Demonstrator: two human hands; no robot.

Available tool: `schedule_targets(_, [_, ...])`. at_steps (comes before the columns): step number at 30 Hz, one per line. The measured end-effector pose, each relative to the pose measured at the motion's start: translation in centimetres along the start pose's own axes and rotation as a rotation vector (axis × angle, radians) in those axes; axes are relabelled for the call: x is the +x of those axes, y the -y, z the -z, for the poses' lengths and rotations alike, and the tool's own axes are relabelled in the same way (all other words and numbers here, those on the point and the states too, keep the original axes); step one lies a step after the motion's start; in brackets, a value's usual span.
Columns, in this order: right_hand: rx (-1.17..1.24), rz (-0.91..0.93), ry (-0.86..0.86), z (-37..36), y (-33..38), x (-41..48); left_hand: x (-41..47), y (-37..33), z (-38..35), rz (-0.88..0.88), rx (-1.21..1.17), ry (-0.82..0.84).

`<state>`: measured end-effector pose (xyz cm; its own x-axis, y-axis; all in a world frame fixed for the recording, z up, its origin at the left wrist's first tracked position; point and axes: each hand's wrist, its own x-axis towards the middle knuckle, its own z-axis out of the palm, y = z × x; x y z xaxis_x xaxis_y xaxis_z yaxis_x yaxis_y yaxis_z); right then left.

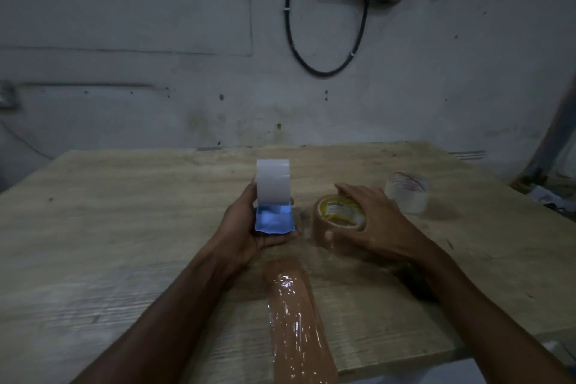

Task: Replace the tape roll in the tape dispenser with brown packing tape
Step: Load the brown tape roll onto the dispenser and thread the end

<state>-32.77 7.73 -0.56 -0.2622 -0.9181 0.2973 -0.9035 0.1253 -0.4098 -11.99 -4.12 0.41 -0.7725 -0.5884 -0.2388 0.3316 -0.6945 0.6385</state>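
Observation:
My left hand [246,227] grips the blue tape dispenser [274,221] near the middle of the wooden table [124,227]. A whitish clear tape roll [273,181] stands upright in the dispenser. To the right, my right hand [374,221] lies over the brown packing tape roll [336,221] with a yellow inner label, fingers wrapped around it as it rests on the table. A long strip of brown tape [296,321] runs from near the roll toward the table's front edge and over it.
A second clear tape roll [406,192] lies flat at the right rear of the table. A grey wall with a black looped cable [324,40] rises behind. The table's right edge [530,209] drops to cluttered floor.

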Motion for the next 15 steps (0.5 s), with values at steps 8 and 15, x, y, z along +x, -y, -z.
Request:
schedule_targets(8, [-0.142, -0.031, 0.085, 1.2, 1.2, 0.3, 0.1, -0.6, 1.5, -0.200, 0.171, -0.152])
schedule_targets(15, [-0.162, -0.004, 0.130, 2.4, 2.0, 1.1, -0.8, -0.9, 1.0, -0.264, 0.285, -0.232])
